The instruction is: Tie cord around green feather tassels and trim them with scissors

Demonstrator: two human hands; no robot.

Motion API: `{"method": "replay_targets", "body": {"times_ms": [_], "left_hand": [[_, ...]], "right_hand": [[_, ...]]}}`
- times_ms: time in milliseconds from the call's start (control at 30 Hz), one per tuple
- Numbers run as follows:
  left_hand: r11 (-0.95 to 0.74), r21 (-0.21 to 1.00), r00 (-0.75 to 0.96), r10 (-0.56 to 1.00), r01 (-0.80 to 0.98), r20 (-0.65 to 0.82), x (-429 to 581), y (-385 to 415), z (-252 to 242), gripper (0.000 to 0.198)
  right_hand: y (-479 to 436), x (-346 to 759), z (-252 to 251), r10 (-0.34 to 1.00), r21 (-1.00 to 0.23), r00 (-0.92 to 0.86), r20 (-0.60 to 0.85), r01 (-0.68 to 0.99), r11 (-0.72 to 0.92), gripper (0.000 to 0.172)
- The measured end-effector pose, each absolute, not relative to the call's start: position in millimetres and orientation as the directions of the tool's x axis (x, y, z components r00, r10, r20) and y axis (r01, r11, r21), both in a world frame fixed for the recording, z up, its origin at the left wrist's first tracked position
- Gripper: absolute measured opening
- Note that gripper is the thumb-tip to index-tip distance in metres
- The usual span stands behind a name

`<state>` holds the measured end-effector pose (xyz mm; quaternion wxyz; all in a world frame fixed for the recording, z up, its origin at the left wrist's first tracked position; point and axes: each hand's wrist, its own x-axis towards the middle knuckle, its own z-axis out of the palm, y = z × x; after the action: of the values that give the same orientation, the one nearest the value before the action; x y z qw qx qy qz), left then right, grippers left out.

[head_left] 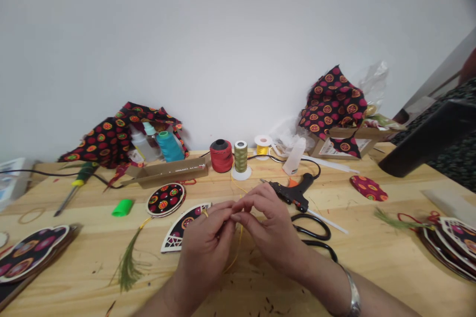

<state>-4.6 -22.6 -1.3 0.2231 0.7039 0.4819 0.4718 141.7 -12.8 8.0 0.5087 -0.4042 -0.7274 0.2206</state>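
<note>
Left hand (206, 240) and right hand (267, 223) met, 2 narrow grips apparently pinching yellow thread (241, 234) above the surface (85, 237): delicate thread-handling, it seemed, the next move calling for steady fingertips!

Hands (268, 225) together over yellow thread (241, 233)

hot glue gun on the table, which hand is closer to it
Right. The right hand is just beside the nozzle end of the hot glue gun; the left hand is farther away, beyond the right hand.
</note>
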Motion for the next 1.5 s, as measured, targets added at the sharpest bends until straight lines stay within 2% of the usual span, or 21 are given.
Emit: {"method": "replay_targets", "body": {"times_ms": [133,300,400,533,700,1100,1300,1500], "left_hand": [[-0.439,0.768,0.075,0.885,0.467,0.460,-4.8,-22.2,-1.8,0.024],[-0.356,0.854,-0.019,0.920,0.381,0.392,-4.6,-19.1,-0.4,0.019],[-0.246,0.912,-0.110,0.949,0.327,0.295,-4.7,-17.7,4.7,0.012],[-0.048,0.974,-0.165,0.983,0.220,0.085,-5.2,-16.0,10.6,0.005],[0.086,0.986,-0.170,0.984,0.141,-0.061,-7.1,-12.1,9.4,0.014],[0.135,0.989,-0.126,0.984,0.060,-0.127,-8.0,-11.5,5.4,0.023],[0.145,0.989,-0.051,0.988,-0.025,-0.146,-9.7,-12.6,6.0,0.020],[0.131,0.990,-0.053,0.990,0.050,-0.128,-10.7,-13.0,3.9,0.024]], "right_hand": [[-13.6,141.5,9.6,0.796,-0.715,-0.144,0.588,0.368,0.595,0.011],[-17.0,141.0,12.6,0.731,-0.638,-0.187,0.656,0.380,0.670,0.011],[-20.7,139.8,11.5,0.691,-0.586,-0.269,0.671,0.379,0.716,0.014],[-24.3,137.1,7.6,0.675,-0.567,-0.352,0.648,0.369,0.736,0.021],[-25.1,135.1,6.4,0.662,-0.555,-0.379,0.646,0.363,0.749,0.020],[-27.8,133.6,6.9,0.617,-0.545,-0.404,0.675,0.290,0.787,0.020],[-29.7,136.3,11.7,0.567,-0.584,-0.520,0.639,0.152,0.797,0.018],[-29.1,137.9,11.9,0.580,-0.592,-0.500,0.642,0.157,0.791,0.017]]}}
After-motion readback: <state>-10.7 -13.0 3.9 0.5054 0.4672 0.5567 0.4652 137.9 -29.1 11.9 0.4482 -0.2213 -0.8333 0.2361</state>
